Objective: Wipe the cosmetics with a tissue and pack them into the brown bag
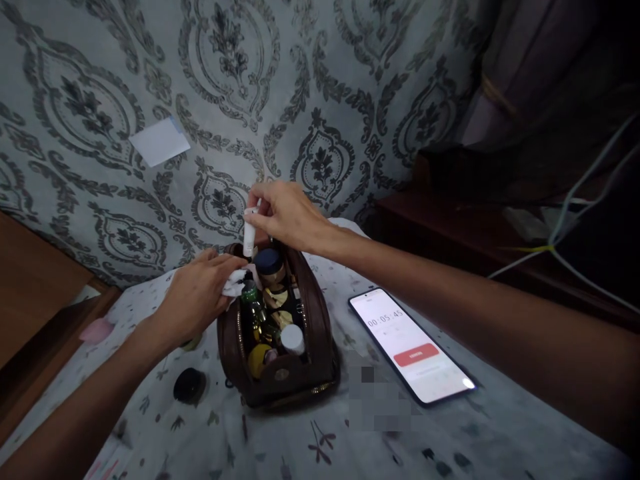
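Note:
A small white tube is pinched upright between the thumb and fingers of my right hand, over the far end of a brown toiletry bag. My left hand is closed on a crumpled white tissue at the bag's left edge. Its fingertips come close to the tube's lower end. The bag is unzipped and packed with a jar with a dark blue lid, a green-capped bottle, a white cap, a yellow round item and several gold-coloured containers.
A phone showing a running timer lies right of the bag. On the patterned sheet to the left sit a black round lid and a pink item. Patterned wallpaper rises behind; pale cables hang at right.

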`<state>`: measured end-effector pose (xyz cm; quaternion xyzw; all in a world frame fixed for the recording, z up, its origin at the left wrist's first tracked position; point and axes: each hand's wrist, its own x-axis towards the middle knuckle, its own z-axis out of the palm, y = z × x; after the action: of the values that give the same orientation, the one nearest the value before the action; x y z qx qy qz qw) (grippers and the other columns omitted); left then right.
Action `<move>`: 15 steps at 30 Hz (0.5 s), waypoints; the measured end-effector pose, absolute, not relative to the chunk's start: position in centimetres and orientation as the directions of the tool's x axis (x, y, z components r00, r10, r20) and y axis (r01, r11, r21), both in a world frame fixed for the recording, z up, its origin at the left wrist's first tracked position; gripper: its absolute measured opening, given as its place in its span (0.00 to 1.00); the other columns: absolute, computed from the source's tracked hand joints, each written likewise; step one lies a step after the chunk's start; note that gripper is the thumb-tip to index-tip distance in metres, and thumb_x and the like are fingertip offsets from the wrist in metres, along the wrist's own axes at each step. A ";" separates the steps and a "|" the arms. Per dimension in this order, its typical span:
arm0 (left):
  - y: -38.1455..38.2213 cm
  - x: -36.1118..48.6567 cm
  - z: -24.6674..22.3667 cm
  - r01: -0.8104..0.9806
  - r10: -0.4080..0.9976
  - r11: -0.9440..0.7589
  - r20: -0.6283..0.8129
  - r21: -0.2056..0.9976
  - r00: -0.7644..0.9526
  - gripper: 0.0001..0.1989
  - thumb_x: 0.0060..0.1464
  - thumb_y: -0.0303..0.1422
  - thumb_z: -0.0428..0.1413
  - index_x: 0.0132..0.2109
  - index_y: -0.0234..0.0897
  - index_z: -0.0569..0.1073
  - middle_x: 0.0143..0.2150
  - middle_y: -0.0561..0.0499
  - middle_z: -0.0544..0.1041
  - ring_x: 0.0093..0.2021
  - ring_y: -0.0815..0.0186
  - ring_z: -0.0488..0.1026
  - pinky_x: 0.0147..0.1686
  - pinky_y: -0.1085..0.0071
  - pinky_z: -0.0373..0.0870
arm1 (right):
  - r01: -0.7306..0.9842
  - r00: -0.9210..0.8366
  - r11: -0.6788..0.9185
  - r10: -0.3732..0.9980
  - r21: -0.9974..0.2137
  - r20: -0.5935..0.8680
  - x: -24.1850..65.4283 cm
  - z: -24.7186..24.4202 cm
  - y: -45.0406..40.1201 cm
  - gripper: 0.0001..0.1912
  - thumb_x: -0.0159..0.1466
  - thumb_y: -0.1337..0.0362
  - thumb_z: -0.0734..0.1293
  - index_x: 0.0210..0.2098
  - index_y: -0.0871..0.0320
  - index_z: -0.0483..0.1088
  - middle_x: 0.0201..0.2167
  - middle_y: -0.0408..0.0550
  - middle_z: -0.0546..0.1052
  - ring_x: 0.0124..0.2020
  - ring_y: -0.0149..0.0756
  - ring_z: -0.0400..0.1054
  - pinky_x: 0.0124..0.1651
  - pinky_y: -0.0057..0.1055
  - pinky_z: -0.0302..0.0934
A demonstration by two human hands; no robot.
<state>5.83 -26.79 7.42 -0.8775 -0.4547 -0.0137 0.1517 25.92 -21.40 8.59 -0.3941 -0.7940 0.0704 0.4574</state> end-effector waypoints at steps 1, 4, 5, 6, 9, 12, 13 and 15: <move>-26.8 5.8 7.4 0.807 0.798 -0.537 0.163 -0.245 0.580 0.27 0.47 0.18 0.50 0.54 0.40 0.74 0.52 0.50 0.80 0.48 0.53 0.70 0.46 0.61 0.69 | 0.570 -0.276 0.674 0.696 -0.471 0.663 25.8 8.6 -21.3 0.04 0.62 0.67 0.67 0.35 0.61 0.73 0.31 0.45 0.75 0.33 0.32 0.66 0.38 0.29 0.57; -26.8 5.9 7.4 0.818 0.813 -0.526 0.147 -0.232 0.564 0.27 0.47 0.19 0.50 0.54 0.39 0.74 0.52 0.50 0.79 0.49 0.51 0.69 0.45 0.59 0.68 | 0.599 -0.279 0.651 0.716 -0.467 0.640 25.7 8.9 -21.5 0.04 0.62 0.67 0.66 0.34 0.61 0.74 0.32 0.46 0.76 0.33 0.32 0.66 0.38 0.29 0.57; -26.8 5.9 7.5 0.817 0.812 -0.529 0.144 -0.231 0.566 0.28 0.47 0.19 0.50 0.55 0.39 0.73 0.53 0.49 0.79 0.49 0.51 0.69 0.45 0.59 0.68 | 0.609 -0.279 0.645 0.719 -0.462 0.636 25.7 9.1 -21.6 0.05 0.62 0.67 0.66 0.34 0.61 0.74 0.32 0.47 0.76 0.33 0.33 0.67 0.38 0.29 0.57; -26.8 5.9 7.5 0.814 0.809 -0.533 0.144 -0.231 0.571 0.28 0.47 0.19 0.50 0.55 0.39 0.73 0.52 0.49 0.79 0.49 0.51 0.69 0.45 0.59 0.69 | 0.617 -0.277 0.639 0.722 -0.458 0.634 25.7 9.2 -21.7 0.05 0.62 0.67 0.66 0.35 0.61 0.74 0.33 0.48 0.77 0.33 0.33 0.67 0.38 0.30 0.58; -26.6 5.8 7.7 0.799 0.797 -0.553 0.132 -0.236 0.590 0.26 0.49 0.21 0.50 0.56 0.41 0.72 0.48 0.47 0.79 0.48 0.51 0.70 0.43 0.61 0.68 | 0.636 -0.262 0.625 0.727 -0.453 0.635 26.0 9.4 -22.1 0.06 0.61 0.69 0.65 0.36 0.61 0.74 0.34 0.49 0.77 0.35 0.34 0.68 0.40 0.30 0.59; -26.4 5.8 7.8 0.796 0.798 -0.553 0.119 -0.244 0.591 0.23 0.50 0.22 0.50 0.52 0.41 0.73 0.43 0.47 0.79 0.46 0.52 0.71 0.40 0.61 0.68 | 0.652 -0.247 0.606 0.738 -0.456 0.628 26.2 9.3 -22.4 0.06 0.61 0.69 0.65 0.35 0.62 0.74 0.35 0.49 0.77 0.35 0.35 0.68 0.40 0.31 0.60; -26.3 5.7 7.7 0.795 0.795 -0.556 0.123 -0.242 0.593 0.21 0.50 0.23 0.49 0.51 0.40 0.73 0.42 0.47 0.79 0.45 0.51 0.71 0.40 0.61 0.68 | 0.657 -0.243 0.599 0.743 -0.457 0.624 26.3 9.3 -22.4 0.06 0.61 0.69 0.65 0.35 0.62 0.74 0.35 0.49 0.77 0.35 0.35 0.68 0.40 0.31 0.60; -26.1 5.6 7.5 0.793 0.784 -0.570 0.146 -0.215 0.603 0.18 0.53 0.25 0.49 0.49 0.39 0.74 0.43 0.46 0.79 0.45 0.50 0.70 0.41 0.59 0.67 | 0.667 -0.235 0.585 0.752 -0.461 0.615 26.3 9.3 -22.4 0.05 0.61 0.69 0.65 0.35 0.61 0.74 0.35 0.49 0.77 0.36 0.35 0.69 0.40 0.32 0.61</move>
<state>5.60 -26.15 7.49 -0.8859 -0.4450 -0.0173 0.1300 26.35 -22.44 9.27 -0.4525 -0.7843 0.0507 0.4214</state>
